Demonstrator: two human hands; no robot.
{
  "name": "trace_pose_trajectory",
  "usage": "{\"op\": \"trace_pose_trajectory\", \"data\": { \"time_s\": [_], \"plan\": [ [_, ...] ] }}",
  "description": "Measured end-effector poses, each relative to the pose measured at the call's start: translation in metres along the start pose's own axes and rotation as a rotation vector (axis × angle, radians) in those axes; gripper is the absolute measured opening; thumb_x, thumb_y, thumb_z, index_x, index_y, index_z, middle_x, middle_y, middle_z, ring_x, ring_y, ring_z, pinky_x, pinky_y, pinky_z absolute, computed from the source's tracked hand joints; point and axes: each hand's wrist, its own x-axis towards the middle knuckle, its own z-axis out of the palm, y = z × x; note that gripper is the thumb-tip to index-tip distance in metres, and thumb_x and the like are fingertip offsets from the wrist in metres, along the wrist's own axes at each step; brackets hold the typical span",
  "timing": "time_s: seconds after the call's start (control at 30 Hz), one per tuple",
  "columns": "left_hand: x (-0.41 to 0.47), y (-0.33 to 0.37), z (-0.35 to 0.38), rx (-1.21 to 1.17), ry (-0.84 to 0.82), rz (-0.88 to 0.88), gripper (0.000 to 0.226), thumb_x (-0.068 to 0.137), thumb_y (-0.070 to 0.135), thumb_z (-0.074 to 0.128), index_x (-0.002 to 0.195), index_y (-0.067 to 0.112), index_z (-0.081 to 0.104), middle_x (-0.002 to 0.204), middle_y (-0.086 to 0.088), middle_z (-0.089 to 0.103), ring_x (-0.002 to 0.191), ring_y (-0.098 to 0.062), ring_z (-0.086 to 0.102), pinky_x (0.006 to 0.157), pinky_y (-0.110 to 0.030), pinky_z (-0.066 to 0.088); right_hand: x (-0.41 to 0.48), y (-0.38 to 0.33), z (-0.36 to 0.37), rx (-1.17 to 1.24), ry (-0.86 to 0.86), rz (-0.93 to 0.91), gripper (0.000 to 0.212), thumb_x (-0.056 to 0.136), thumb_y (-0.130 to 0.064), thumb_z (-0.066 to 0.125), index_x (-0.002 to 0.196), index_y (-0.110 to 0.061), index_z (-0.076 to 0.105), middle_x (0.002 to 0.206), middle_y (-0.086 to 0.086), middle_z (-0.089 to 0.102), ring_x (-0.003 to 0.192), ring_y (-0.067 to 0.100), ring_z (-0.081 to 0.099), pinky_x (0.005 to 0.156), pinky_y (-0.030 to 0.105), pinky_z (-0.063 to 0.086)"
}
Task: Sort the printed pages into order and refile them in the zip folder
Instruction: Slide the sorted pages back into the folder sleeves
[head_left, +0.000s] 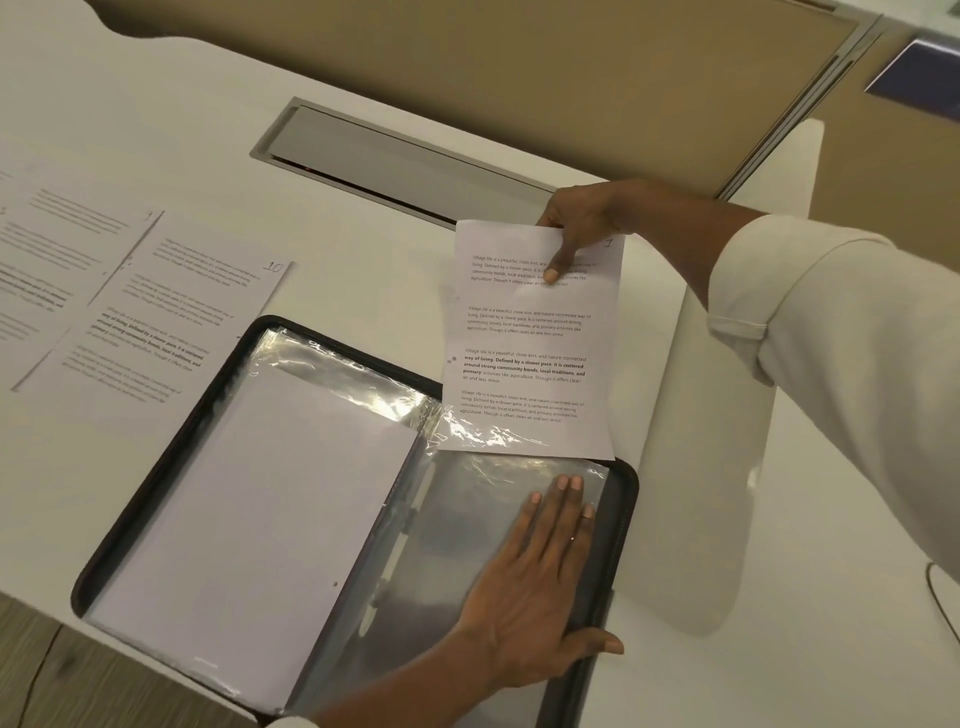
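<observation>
A black zip folder lies open on the white desk, with clear plastic sleeves inside. The left sleeve holds blank-looking white paper. My left hand lies flat, fingers spread, on the empty right-hand sleeve. My right hand pinches the top edge of a printed page. That page's bottom edge sits at the top opening of the right sleeve. More printed pages lie in a row on the desk to the left; the nearest one is marked 10.
A grey cable hatch is set into the desk behind the folder. A tan partition runs along the desk's far edge. A thin cable lies at the right edge. Wood flooring shows at the lower left.
</observation>
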Motion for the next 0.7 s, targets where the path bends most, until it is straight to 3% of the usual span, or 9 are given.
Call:
{"op": "trace_pose_trajectory", "data": {
  "time_s": [0.1,0.17,0.23,0.33,0.43,0.6,0.7],
  "plan": [
    [0.006,-0.006,-0.004,-0.137,0.112,-0.081,0.112,0.096,0.084,0.035,0.165,-0.001,0.013,0.172,-0.025,-0.013,0.161,-0.039,-0.011,0.127,-0.061,0.019,-0.001,0.004,0.002,0.004,-0.014,0.003,0.042,0.065,-0.044,0.098,0.102,-0.031,0.082,0.090,-0.014,0.080,0.089,0.015,0.077,0.087,0.036,0.063],
    [0.014,-0.022,-0.009,-0.281,0.325,-0.210,0.095,0.099,0.073,0.048,0.159,0.000,0.038,0.174,-0.024,0.005,0.162,-0.038,0.005,0.124,-0.060,0.027,-0.003,0.006,0.002,0.015,-0.023,0.004,0.042,0.065,-0.044,0.098,0.101,-0.032,0.083,0.091,-0.013,0.080,0.090,0.016,0.077,0.087,0.037,0.063],
    [0.028,-0.049,-0.023,-0.358,0.566,-0.389,0.070,0.101,0.056,0.059,0.147,0.004,0.053,0.170,-0.019,0.025,0.158,-0.034,0.023,0.125,-0.051,0.028,-0.006,0.009,0.002,0.033,-0.026,0.003,0.042,0.064,-0.045,0.098,0.100,-0.032,0.083,0.091,-0.013,0.081,0.090,0.016,0.078,0.087,0.037,0.063],
    [0.053,-0.106,-0.056,-0.404,0.761,-0.610,0.053,0.097,0.040,0.069,0.136,0.005,0.056,0.149,-0.013,0.050,0.139,-0.032,0.046,0.116,-0.045,0.036,-0.014,0.010,0.000,0.072,0.001,-0.020,0.040,0.065,-0.044,0.098,0.100,-0.031,0.083,0.091,-0.012,0.081,0.086,0.015,0.078,0.078,0.031,0.064],
    [0.073,-0.161,-0.082,-0.541,0.656,-0.741,0.061,0.091,0.034,0.079,0.138,0.007,0.051,0.134,-0.009,0.060,0.124,-0.030,0.053,0.106,-0.046,0.045,-0.022,0.008,-0.004,0.138,0.031,-0.044,0.039,0.067,-0.035,0.098,0.101,-0.028,0.084,0.092,-0.009,0.081,0.080,0.012,0.078,0.066,0.024,0.063],
    [0.092,-0.200,-0.114,-0.919,0.476,-0.772,0.070,0.085,0.025,0.088,0.140,0.016,0.045,0.117,0.003,0.067,0.102,-0.014,0.068,0.078,-0.025,0.055,-0.030,0.002,-0.008,0.234,0.042,-0.060,0.039,0.068,-0.029,0.098,0.104,-0.025,0.084,0.096,-0.003,0.082,0.088,0.022,0.080,0.083,0.040,0.065],
    [0.097,-0.212,-0.118,-1.050,0.343,-0.753,0.062,0.082,0.020,0.091,0.132,0.015,0.055,0.111,0.002,0.075,0.096,-0.016,0.075,0.078,-0.033,0.062,-0.036,-0.001,-0.008,0.262,0.044,-0.064,0.038,0.069,-0.028,0.098,0.104,-0.024,0.083,0.097,-0.003,0.082,0.088,0.022,0.080,0.083,0.038,0.064]
  ]
}}
